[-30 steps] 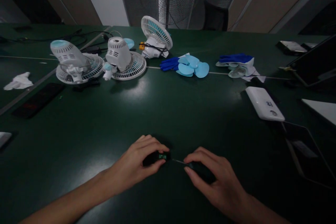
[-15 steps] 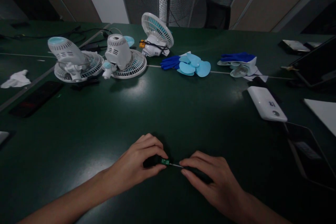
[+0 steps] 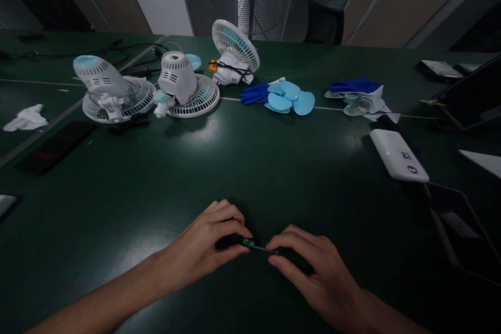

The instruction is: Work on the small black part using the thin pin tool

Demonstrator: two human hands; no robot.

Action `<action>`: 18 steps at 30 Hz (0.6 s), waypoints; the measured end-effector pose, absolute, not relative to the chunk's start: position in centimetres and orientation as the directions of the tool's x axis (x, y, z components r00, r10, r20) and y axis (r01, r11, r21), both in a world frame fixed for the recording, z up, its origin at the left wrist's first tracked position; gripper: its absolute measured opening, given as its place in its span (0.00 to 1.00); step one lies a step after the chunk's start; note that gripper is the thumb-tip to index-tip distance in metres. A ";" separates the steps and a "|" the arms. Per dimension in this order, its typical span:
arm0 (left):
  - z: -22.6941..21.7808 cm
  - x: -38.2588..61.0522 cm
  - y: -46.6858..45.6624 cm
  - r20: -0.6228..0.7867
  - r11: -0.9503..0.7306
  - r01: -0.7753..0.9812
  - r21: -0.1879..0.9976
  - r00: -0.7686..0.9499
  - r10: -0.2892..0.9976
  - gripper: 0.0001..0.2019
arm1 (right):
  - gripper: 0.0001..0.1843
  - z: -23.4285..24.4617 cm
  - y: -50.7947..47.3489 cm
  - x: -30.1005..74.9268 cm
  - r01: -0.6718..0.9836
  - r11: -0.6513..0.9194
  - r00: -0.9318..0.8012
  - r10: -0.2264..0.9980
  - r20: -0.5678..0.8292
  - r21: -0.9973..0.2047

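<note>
My left hand (image 3: 219, 235) is closed around a small black part with a green end (image 3: 248, 242), which looks like a circuit board and sticks out between thumb and forefinger. In my right hand (image 3: 313, 266) is a screwdriver (image 3: 295, 260) with a dark handle, gripped between thumb and fingers. Its thin metal shaft points left and reaches the green end; whether the tip touches or sits inside it is too small to tell. Both hands are low over the dark green table (image 3: 250, 167), close together.
At the back left are several white fans (image 3: 178, 81). Light blue fan blades (image 3: 291, 98) lie beside blue gloves (image 3: 254, 94), with more gloves (image 3: 356, 93) farther right. A white device (image 3: 399, 155) and a dark tablet-like panel (image 3: 462, 224) are on the right, a dark flat object (image 3: 55, 146) on the left.
The hands have barely moved: the right hand is slightly farther left and the green end tilts a little more. The gap between the hands is slightly smaller.
</note>
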State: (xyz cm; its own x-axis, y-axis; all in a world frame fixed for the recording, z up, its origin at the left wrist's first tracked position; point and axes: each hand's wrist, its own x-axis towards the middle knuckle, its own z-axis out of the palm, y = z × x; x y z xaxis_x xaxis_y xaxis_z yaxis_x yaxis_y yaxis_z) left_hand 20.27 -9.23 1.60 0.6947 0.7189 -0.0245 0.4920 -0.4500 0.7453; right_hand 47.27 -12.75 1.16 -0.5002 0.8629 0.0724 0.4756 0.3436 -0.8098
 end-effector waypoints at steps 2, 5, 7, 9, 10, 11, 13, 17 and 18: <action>1.6 20.2 -9.2 -0.028 -0.447 0.496 0.745 0.692 0.721 0.10 | 0.05 1.1 -12.8 47.3 0.467 0.352 -0.492 0.866 0.093 -0.811; 1.5 20.2 -9.2 -0.022 -0.451 0.496 0.742 0.691 0.723 0.09 | 0.07 1.0 -12.9 47.5 0.464 0.389 -0.492 0.860 0.134 -0.796; 1.4 20.1 -9.2 -0.012 -0.458 0.490 0.742 0.692 0.722 0.09 | 0.08 0.9 -13.0 47.6 0.473 0.401 -0.492 0.859 0.142 -0.784; 1.4 20.1 -9.2 -0.003 -0.464 0.483 0.743 0.695 0.719 0.09 | 0.08 0.8 -13.1 47.5 0.487 0.403 -0.491 0.860 0.138 -0.775; 1.4 20.1 -9.2 -0.001 -0.465 0.481 0.743 0.696 0.718 0.09 | 0.08 0.8 -13.1 47.5 0.494 0.403 -0.491 0.860 0.135 -0.770; 1.5 20.1 -9.2 -0.002 -0.464 0.481 0.744 0.696 0.718 0.09 | 0.08 0.8 -13.1 47.4 0.499 0.404 -0.490 0.861 0.135 -0.767; 1.6 20.2 -9.1 -0.006 -0.461 0.483 0.744 0.696 0.718 0.09 | 0.08 0.7 -13.1 47.3 0.509 0.404 -0.490 0.862 0.130 -0.760; 1.8 20.2 -9.1 -0.007 -0.466 0.478 0.745 0.703 0.711 0.08 | 0.08 0.4 -13.1 47.2 0.515 0.410 -0.491 0.861 0.134 -0.753; 1.8 20.2 -9.1 -0.009 -0.465 0.479 0.745 0.704 0.710 0.08 | 0.08 0.4 -13.1 47.2 0.508 0.412 -0.494 0.859 0.136 -0.756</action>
